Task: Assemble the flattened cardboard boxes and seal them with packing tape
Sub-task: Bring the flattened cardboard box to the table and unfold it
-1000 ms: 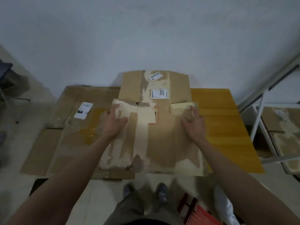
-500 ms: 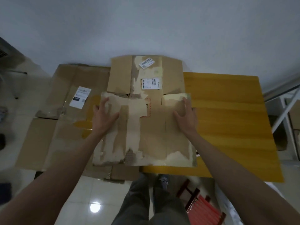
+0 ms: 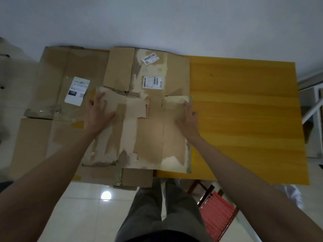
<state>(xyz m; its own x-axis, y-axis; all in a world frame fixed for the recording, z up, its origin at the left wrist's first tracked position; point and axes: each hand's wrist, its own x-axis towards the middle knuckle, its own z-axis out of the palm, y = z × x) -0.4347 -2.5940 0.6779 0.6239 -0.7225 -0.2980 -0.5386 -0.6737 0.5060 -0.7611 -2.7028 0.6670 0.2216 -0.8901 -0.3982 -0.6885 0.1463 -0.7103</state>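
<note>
While both hands lie on the top flattened box (image 3: pixel 139 130) much as they did a second ago, the head view has drawn back and tilted down, so more of the yellow table (image 3: pixel 244 105) and the floor now show; the box itself has not shifted, and assembly, in my judgement, has not yet begun. The left hand (image 3: pixel 98 116) rests flat near the box's left edge, fingers straight and slightly spread, gripping nothing. The right hand (image 3: pixel 189 119) presses at the right edge, fingers straight and close together; whether any fingertip hooks under that edge cannot be told. The box lies flat at the table's middle-left, its near edge at the table's front. Its surface is badly worn: the outer paper is torn away in pale patches, and two barcode labels (image 3: pixel 153 82) sit on the far flaps. A second flattened box (image 3: pixel 57 81) with a white label lies beneath and to the left. No tape roll is visible.
</note>
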